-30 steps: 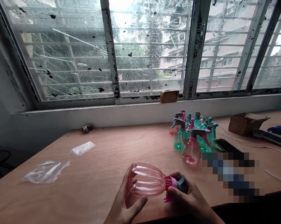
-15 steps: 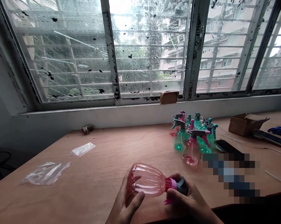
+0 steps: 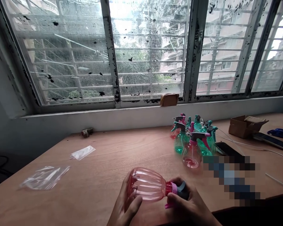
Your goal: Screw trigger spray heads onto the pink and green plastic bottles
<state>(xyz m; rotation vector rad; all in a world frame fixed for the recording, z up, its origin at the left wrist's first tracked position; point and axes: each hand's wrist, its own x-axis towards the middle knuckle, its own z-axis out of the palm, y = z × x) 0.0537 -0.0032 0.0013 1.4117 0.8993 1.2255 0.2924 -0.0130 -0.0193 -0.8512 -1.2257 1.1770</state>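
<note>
A clear pink spray bottle [image 3: 147,185] lies sideways between my hands, above the near part of the table. Its ribbed body points left, and its neck carries a pink collar and a dark spray head. My left hand [image 3: 128,202] cups the base, with the thumb along the near side and the fingers behind it. At the neck and spray head, my right hand [image 3: 188,201] is closed, thumb against the pink collar. A pink trigger [image 3: 169,206] sticks out below the right thumb. Parts of the spray head are hidden by the right-hand fingers.
Several pink and green spray bottles [image 3: 191,153] stand at the right, beside a dark phone [image 3: 230,151]. Farther right is an open cardboard box [image 3: 243,128]. Clear plastic bags [image 3: 46,178] lie on the left of the wooden table [image 3: 103,175], below the window.
The hands and the pink bottle hold nearly the same pose. The left thumb has shifted slightly left and down along the bottle. The camera view has tilted a little.
</note>
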